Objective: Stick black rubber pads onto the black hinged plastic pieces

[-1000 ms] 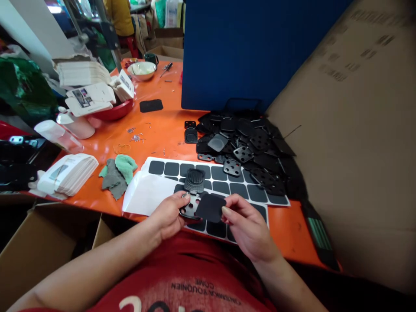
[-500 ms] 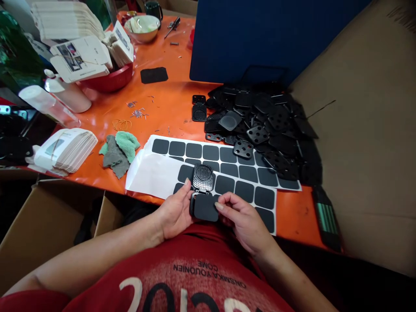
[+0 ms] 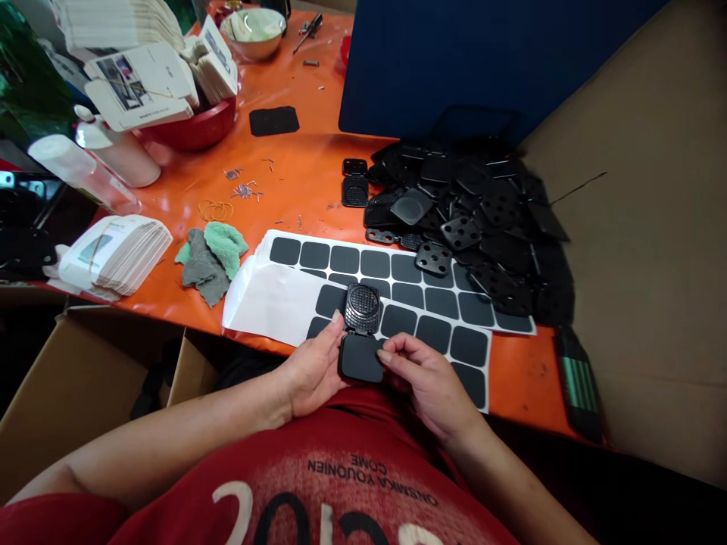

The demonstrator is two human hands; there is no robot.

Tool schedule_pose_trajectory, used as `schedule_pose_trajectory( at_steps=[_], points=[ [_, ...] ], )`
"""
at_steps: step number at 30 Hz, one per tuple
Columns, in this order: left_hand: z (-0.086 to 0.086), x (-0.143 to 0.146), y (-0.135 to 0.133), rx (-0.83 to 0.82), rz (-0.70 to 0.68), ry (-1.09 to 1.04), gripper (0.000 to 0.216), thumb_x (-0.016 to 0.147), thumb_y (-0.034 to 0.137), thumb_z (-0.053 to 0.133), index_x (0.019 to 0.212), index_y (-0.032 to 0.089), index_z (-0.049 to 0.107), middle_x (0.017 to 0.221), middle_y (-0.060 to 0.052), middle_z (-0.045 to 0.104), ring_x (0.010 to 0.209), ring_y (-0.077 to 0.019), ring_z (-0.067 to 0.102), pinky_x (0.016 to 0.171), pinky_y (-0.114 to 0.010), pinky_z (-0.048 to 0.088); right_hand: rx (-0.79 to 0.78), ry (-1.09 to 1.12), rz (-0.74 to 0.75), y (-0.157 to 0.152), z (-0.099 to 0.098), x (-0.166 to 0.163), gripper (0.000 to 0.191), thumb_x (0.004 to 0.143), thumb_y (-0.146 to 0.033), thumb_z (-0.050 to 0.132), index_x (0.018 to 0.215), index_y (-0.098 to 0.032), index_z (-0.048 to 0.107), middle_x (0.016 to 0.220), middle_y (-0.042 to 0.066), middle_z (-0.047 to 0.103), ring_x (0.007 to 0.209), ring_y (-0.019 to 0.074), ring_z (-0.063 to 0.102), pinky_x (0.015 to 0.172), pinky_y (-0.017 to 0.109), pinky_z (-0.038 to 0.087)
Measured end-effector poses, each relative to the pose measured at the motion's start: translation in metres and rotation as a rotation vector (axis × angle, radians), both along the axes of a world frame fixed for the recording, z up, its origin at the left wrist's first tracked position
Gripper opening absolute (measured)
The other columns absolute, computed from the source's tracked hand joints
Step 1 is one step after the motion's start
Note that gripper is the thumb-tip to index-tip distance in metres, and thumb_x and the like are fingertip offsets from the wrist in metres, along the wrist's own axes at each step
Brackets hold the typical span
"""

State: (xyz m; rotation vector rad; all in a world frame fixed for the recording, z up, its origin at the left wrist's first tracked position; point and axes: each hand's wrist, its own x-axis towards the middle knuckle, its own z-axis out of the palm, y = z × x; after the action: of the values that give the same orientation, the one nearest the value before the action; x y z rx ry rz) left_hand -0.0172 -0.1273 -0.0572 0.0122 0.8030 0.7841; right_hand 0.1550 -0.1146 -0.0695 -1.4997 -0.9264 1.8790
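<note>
At the near edge of the orange tabletop [image 3: 295, 189], the left hand [image 3: 310, 371] and right hand [image 3: 425, 382] pinch a black hinged plastic piece [image 3: 360, 341] between their fingers, above the sheet of black square pads [image 3: 397, 291]. Farther right lies a heap of black parts [image 3: 471, 219].

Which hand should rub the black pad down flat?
Probably the right hand: its fingertips rest on the black pad, while the left hand grips the hinged black piece from the side.

One hinged black part [image 3: 360, 333], one loose black pad [image 3: 274, 120], one steel bowl [image 3: 254, 32] and one red bowl [image 3: 196, 130].
</note>
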Motion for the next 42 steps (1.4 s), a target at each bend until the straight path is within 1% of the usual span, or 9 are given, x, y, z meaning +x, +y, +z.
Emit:
schedule_pose_trajectory(
  at_steps=[6,10,17,26,34,42],
  points=[
    [-0.0036,0.0003,-0.0005,0.038,0.009,-0.036,0.055,0.095,0.057,0.037,0.113,0.012,0.062,0.12,-0.016,0.065,0.116,-0.0248,0.058,0.104,-0.038,0.041,0.001,-0.015,0.003,0.0002,-0.0001,-0.0009,0.035,0.066,-0.046,0.08,0.07,-0.02,0.057,0.059,-0.004,0.052,0.053,0.0094,0.041,0.05,0.023,0.028],
    [-0.0009,0.0004,0.0004,0.033,0.001,-0.03,0.056,0.096,0.057,0.033,0.114,0.011,0.061,0.119,-0.016,0.066,0.115,-0.0251,0.059,0.104,-0.039,0.042,-0.003,-0.015,0.005,-0.0003,-0.0014,-0.0006,0.035,0.066,-0.046,0.079,0.07,-0.02,0.057,0.059,-0.005,0.05,0.053,0.0091,0.041,0.05,0.023,0.028],
    [0.0024,0.0009,0.0012,0.025,-0.007,-0.007,0.058,0.097,0.057,0.03,0.117,0.011,0.06,0.12,-0.016,0.065,0.116,-0.025,0.058,0.103,-0.039,0.042,0.036,-0.025,0.03,-0.0023,-0.0047,0.0005,0.033,0.072,-0.045,0.076,0.072,-0.02,0.056,0.058,-0.006,0.047,0.053,0.0082,0.038,0.05,0.023,0.026],
    [-0.0027,0.0012,-0.0007,0.053,-0.003,0.001,0.059,0.095,0.061,0.031,0.112,0.013,0.06,0.117,-0.015,0.066,0.117,-0.0246,0.056,0.105,-0.04,0.039,0.11,-0.123,0.083,-0.0022,-0.0061,0.0,0.032,0.074,-0.047,0.073,0.072,-0.02,0.056,0.058,-0.006,0.048,0.054,0.0096,0.04,0.052,0.024,0.031],
    [0.003,0.0009,0.0012,0.045,-0.011,0.027,0.063,0.094,0.063,0.027,0.112,0.012,0.059,0.117,-0.016,0.065,0.116,-0.0263,0.056,0.104,-0.042,0.039,0.131,-0.14,0.111,-0.0026,-0.0093,0.0016,0.031,0.076,-0.047,0.07,0.073,-0.02,0.054,0.06,-0.005,0.05,0.055,0.01,0.042,0.054,0.024,0.033],
    [0.0053,-0.0001,0.0034,0.027,-0.008,-0.008,0.066,0.094,0.065,0.025,0.112,0.011,0.059,0.114,-0.017,0.065,0.114,-0.0262,0.057,0.102,-0.041,0.041,0.246,-0.294,0.161,0.0007,-0.0008,-0.0024,0.026,0.077,-0.044,0.065,0.072,-0.021,0.056,0.06,-0.004,0.052,0.057,0.0121,0.045,0.056,0.027,0.036]
  ],
)
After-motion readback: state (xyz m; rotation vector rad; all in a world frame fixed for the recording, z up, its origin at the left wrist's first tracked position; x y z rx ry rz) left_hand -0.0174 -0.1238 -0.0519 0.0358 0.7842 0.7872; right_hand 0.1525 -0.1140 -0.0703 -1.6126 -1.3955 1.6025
